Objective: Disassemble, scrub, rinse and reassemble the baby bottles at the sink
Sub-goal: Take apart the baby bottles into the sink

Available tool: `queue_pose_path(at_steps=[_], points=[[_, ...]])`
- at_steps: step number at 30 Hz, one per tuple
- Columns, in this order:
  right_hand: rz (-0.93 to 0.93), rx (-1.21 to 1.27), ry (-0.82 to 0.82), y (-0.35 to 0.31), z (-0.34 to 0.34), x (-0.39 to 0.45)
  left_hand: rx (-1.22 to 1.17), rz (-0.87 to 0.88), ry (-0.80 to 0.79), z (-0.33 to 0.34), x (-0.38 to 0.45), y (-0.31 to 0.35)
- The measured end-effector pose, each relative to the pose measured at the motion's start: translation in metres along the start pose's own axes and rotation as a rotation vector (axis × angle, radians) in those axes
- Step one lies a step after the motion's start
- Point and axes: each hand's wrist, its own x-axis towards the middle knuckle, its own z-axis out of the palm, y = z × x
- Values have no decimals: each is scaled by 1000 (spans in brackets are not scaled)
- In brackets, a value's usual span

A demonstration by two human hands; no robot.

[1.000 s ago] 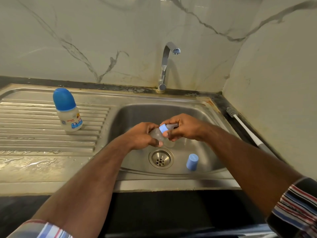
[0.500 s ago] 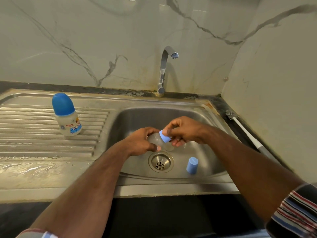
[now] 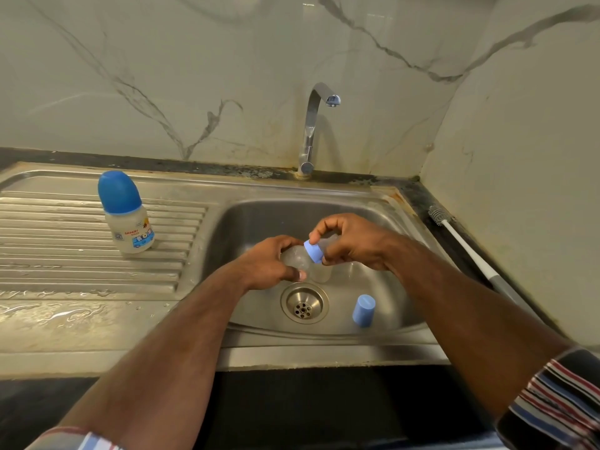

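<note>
Fingers [image 3: 319, 233] of the right hand [image 3: 354, 241] were curled round the light blue collar ring [image 3: 313, 251] on the neck of a clear baby bottle [image 3: 297, 259], pinching it from above and below. Left hand [image 3: 269, 263] gripped the bottle body, thumb tip pressed on its near side. Bottle was held roughly sideways, neck toward the right hand, above the sink basin [image 3: 259, 219] just behind the drain strainer [image 3: 304, 303]. Whether the ring was seated or loose on the neck: couldn't tell.

Light blue cap [image 3: 363, 310] stood on the basin floor, right of the drain, apart from both hands.

Second baby bottle [image 3: 126, 212], dark blue dome cap on, printed label, stood upright on the ribbed drainboard [image 3: 65, 241] left of the basin. Nearer part of the steel surface [image 3: 65, 316] looked wet.

Bottle brush [image 3: 461, 245] with white handle lay along the dark ledge on the right, bristle end toward the back wall. Chrome tap [image 3: 311, 131] was behind the basin, no water visible from it. Striped sleeves were at both forearms.
</note>
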Motion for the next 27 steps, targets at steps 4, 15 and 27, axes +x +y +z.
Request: queue_pose_path(at_steps=[4, 15, 27], points=[[112, 84, -56, 4, -2, 2, -14, -7, 3, 0, -1, 0], [7, 155, 13, 13, -12, 2, 10, -13, -17, 0, -3, 4], [239, -222, 123, 58, -48, 1, -38, -41, 28, 4, -4, 4]])
